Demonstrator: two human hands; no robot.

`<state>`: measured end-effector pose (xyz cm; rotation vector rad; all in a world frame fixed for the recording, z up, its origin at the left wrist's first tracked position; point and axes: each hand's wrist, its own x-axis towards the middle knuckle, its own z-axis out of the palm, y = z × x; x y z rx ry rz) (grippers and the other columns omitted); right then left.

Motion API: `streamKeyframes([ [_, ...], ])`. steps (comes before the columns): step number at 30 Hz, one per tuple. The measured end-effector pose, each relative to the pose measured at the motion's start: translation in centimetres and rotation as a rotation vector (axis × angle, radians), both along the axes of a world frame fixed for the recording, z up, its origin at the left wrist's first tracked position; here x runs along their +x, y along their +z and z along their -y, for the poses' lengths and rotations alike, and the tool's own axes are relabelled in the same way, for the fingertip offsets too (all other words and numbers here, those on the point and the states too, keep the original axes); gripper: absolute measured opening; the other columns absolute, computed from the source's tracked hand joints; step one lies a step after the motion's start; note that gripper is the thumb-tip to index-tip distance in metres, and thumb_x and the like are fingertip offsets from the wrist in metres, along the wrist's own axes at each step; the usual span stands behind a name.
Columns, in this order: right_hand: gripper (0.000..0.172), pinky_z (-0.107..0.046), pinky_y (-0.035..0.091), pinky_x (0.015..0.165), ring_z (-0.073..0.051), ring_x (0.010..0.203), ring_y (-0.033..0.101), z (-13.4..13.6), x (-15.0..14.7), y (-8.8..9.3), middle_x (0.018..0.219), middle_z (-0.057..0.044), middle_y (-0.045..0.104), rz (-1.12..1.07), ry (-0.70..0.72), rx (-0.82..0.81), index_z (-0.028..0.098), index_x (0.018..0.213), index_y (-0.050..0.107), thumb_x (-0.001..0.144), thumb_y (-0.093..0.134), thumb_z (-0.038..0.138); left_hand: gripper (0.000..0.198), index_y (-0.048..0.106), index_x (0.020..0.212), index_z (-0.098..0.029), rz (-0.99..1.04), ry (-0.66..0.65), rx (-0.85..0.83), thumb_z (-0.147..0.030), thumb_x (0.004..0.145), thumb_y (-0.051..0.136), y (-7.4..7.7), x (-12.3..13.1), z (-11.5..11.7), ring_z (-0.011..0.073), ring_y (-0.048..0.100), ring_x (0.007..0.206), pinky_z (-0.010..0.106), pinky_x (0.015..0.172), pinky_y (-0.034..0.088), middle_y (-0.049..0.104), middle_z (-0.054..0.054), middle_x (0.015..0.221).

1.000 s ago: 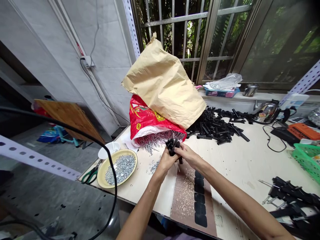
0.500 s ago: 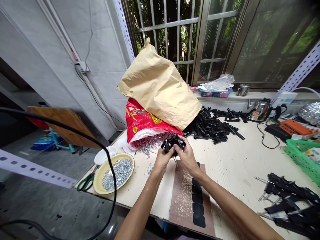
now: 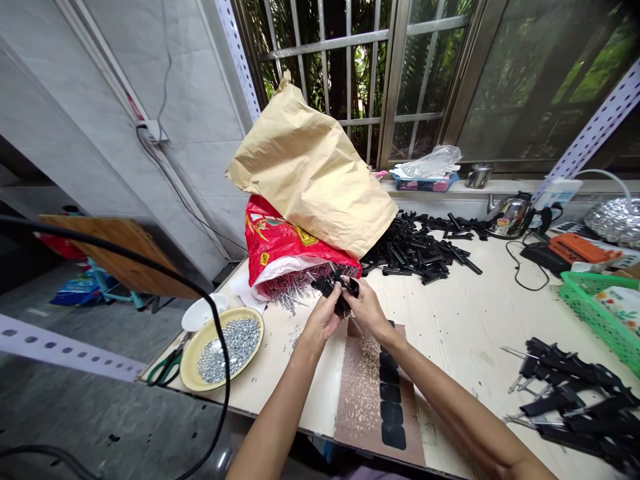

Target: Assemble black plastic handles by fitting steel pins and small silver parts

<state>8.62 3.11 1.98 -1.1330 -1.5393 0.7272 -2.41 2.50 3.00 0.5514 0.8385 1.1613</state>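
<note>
Gripped between left hand and right hand: black plastic parts, near red sack of metal rods; yellow bowl of small metal pieces further left.

the location is a small workshop, as indicated by a worktop carrying bulk black parts, a dish of small metal pieces and a red sack of metal pins.

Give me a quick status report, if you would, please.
Left grip and right grip: both closed on black parts. Parts held above the bench. Close beyond: open red bag, metal rods at its mouth.
</note>
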Motion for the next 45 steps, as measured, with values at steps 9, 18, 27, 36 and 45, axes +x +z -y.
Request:
streamKeyframes([
  [9, 0.049, -0.039, 0.034, 0.104, -0.022, 0.117, 0.049, -0.1, -0.2, 0.0, 0.118, -0.005, 0.059, -0.185, 0.155, -0.043, 0.02, 0.117, 0.06, 0.07, 0.049, 0.016, 0.04, 0.067, 0.094, -0.013, -0.325, 0.17, 0.242, -0.034, 0.061, 0.079, -0.1, 0.1, -0.3, 0.0216, 0.063, 0.089, 0.035, 0.085, 0.048, 0.07, 0.009, 0.094],
  [18, 0.033, -0.037, 0.044, 0.085, -0.022, 0.091, 0.056, 0.9, 0.3, 0.8, 0.091, -0.003, 0.064, -0.179, 0.278, -0.11, 0.018, 0.096, 0.064, 0.068, 0.048, 0.016, 0.018, 0.066, 0.063, -0.014, -0.726, 0.142, 0.344, -0.021, 0.052, 0.078, -1.3, -0.6, -0.9, 0.0179, 0.058, 0.064, 0.027, 0.062, 0.044, 0.061, 0.001, 0.058],
  [27, 0.039, -0.03, 0.047, 0.08, -0.019, 0.09, 0.058, 1.3, 0.4, 2.6, 0.091, -0.003, 0.065, -0.531, 0.288, -0.35, 0.019, 0.098, 0.061, 0.071, 0.066, 0.046, 0.048, 0.065, 0.102, -0.016, -0.24, -0.046, 0.145, -0.043, 0.064, 0.076, 0.0, 0.1, 0.5, 0.0215, 0.063, 0.082, 0.033, 0.075, 0.049, 0.069, 0.008, 0.089],
  [36, 0.056, -0.037, 0.044, 0.094, -0.024, 0.11, 0.055, 2.0, -0.7, 2.3, 0.111, -0.008, 0.063, -0.714, 0.26, -0.331, 0.018, 0.118, 0.054, 0.076, 0.059, 0.055, 0.048, 0.065, 0.103, -0.015, -0.573, 0.069, 0.4, -0.04, 0.064, 0.076, 0.0, 0.9, 0.7, 0.0276, 0.059, 0.101, 0.033, 0.086, 0.045, 0.069, 0.009, 0.098],
  [45, 0.068, -0.044, 0.028, 0.107, -0.026, 0.131, 0.035, 3.1, 0.4, 2.6, 0.13, -0.009, 0.051, -0.295, 0.071, -0.051, 0.022, 0.136, 0.039, 0.082, 0.047, 0.063, 0.048, 0.062, 0.1, -0.013, -0.551, -0.096, 0.469, -0.022, 0.055, 0.078, 1.6, 1.0, 1.0, 0.0218, 0.061, 0.082, 0.029, 0.072, 0.047, 0.068, 0.005, 0.085],
])
